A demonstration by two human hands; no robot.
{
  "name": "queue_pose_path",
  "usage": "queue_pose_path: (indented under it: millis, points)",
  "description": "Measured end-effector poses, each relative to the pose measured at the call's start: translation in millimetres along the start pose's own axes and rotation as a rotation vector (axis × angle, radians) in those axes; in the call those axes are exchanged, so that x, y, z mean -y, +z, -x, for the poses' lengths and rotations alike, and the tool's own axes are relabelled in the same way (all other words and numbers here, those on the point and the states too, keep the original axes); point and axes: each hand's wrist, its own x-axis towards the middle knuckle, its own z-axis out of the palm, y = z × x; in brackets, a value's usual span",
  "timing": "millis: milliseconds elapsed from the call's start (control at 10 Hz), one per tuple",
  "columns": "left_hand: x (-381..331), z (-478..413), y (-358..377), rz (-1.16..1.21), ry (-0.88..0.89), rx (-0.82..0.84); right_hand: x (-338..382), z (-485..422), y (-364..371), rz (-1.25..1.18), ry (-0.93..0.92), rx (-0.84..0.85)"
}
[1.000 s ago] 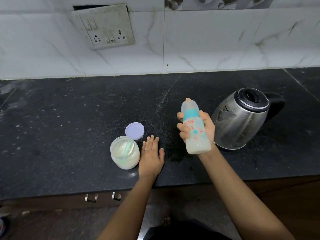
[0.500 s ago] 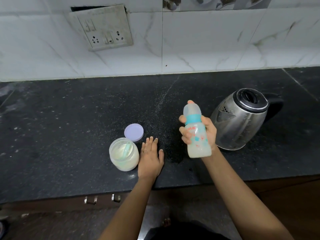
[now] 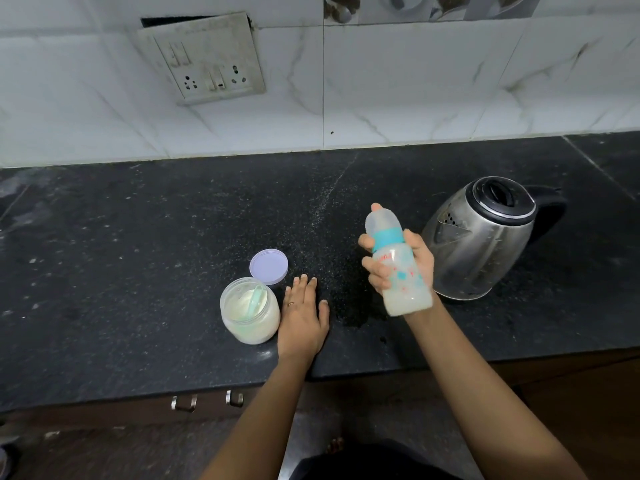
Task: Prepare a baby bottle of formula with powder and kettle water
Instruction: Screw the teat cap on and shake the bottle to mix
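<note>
My right hand (image 3: 417, 261) grips a baby bottle (image 3: 398, 263) with a teal collar, a clear cap and milky liquid inside, held tilted above the black counter (image 3: 138, 254). Just right of it stands a steel kettle (image 3: 481, 237) with a black lid and handle. My left hand (image 3: 303, 317) lies flat on the counter, fingers apart, holding nothing. Beside it to the left is an open jar of formula powder (image 3: 250, 310) with a pale green scoop inside. The jar's lilac lid (image 3: 269, 266) lies on the counter behind it.
A white tiled wall (image 3: 415, 91) with a switch and socket plate (image 3: 204, 60) backs the counter. The counter's front edge runs near my forearms, with drawer handles (image 3: 206, 400) below it. Powder specks are scattered on the counter's middle.
The bottle in my right hand has shifted slightly up and down and changed its tilt. My left hand, the jar and the kettle have stayed in place.
</note>
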Motion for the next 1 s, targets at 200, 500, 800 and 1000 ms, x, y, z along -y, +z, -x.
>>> queue_pose_path:
  millis: [200, 500, 800, 1000]
  points:
    - [1.7, -0.4, 0.2, 0.004, 0.004, -0.002, -10.8, -10.7, 2.2, -0.183, 0.006, -0.189]
    - [1.3, 0.2, -0.2, -0.004, 0.010, -0.001, -10.7, -14.1, 18.1, -0.018, -0.140, -0.380]
    - [2.2, -0.1, 0.8, -0.011, 0.015, -0.005, -12.2, 0.1, 21.6, 0.001, -0.015, -0.199]
    - [3.2, -0.7, 2.0, -0.018, 0.016, -0.003, -8.3, 4.3, 31.4, -0.424, -0.060, -0.112]
